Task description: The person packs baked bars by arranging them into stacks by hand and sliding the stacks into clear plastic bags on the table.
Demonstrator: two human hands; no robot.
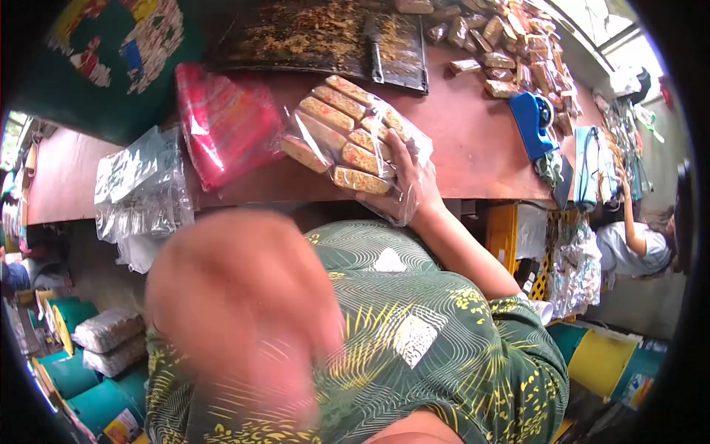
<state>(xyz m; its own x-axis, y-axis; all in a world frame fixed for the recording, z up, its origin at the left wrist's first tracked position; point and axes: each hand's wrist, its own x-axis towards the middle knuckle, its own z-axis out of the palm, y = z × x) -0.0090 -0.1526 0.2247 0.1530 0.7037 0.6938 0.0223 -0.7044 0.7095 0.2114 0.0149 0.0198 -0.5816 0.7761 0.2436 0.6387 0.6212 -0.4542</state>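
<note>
A clear plastic bag of snack bars (329,122) is tilted above the table's near edge. The bars are pale blocks flecked with orange, stacked in rows. My right hand (418,181) grips the right end of this bag, with fingers over the plastic. Close to the camera, in front of my chest, is my left hand (244,288), badly smeared by motion. Its fingers cannot be made out, nor can anything in them. Red plastic bags (225,122) lie flat to the left of the snack bars, beside a pile of clear plastic bags (144,185) over the table edge.
A dark tray (310,44) with crumbs and a scraper (375,55) lies at the back. Many wrapped bars (503,52) are heaped at the back right, near a blue tape dispenser (530,122). Another person (632,240) is at the far right. Drums (111,399) stand lower left.
</note>
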